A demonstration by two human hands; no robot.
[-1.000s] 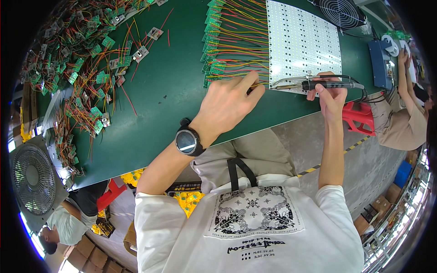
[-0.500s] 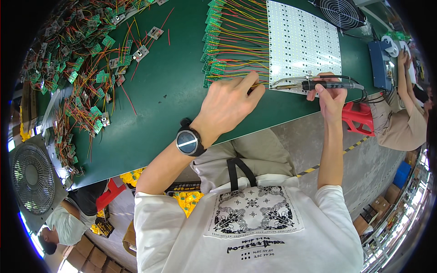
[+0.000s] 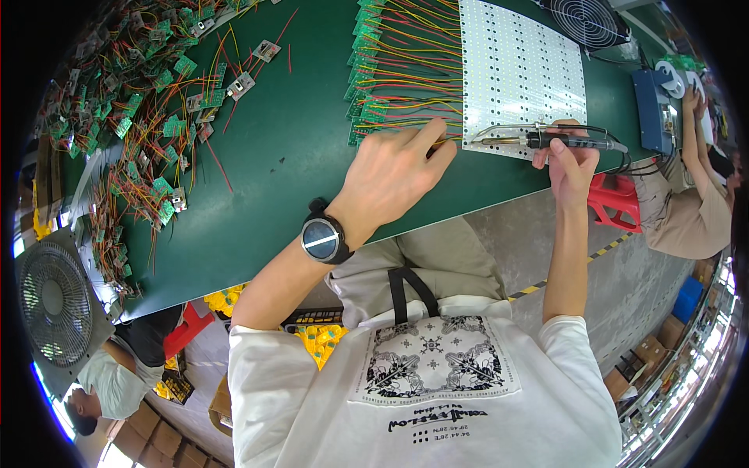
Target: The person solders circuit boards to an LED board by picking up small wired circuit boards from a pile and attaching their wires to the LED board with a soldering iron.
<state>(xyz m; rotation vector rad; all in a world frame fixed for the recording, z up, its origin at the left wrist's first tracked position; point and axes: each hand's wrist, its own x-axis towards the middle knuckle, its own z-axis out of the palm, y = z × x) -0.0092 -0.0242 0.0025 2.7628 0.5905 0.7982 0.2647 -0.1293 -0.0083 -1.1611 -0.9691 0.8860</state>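
Note:
My left hand (image 3: 398,175), with a black watch on its wrist, is closed by the near left corner of a white LED panel (image 3: 523,86). Its thumb and forefinger pinch a thin wire (image 3: 450,140), largely hidden by the fingers. My right hand (image 3: 571,160) grips a soldering iron (image 3: 503,141) with a thin metal feed tube along its top. The iron's tip points left, at the panel's near left corner; whether it touches cannot be made out. Red and yellow wires (image 3: 421,80) run from the panel's left edge to a column of green circuit boards (image 3: 365,62).
A big tangle of wired boards (image 3: 133,109) covers the table's left side. A round-grilled fan (image 3: 585,22) lies behind the panel, and a blue box (image 3: 653,109) stands to the right. Another fan (image 3: 55,296) is at far left. Co-workers sit at both sides.
The soldering iron and my right hand have moved slightly right and away from me. The panel has shifted a little. My left hand keeps nearly the same place.

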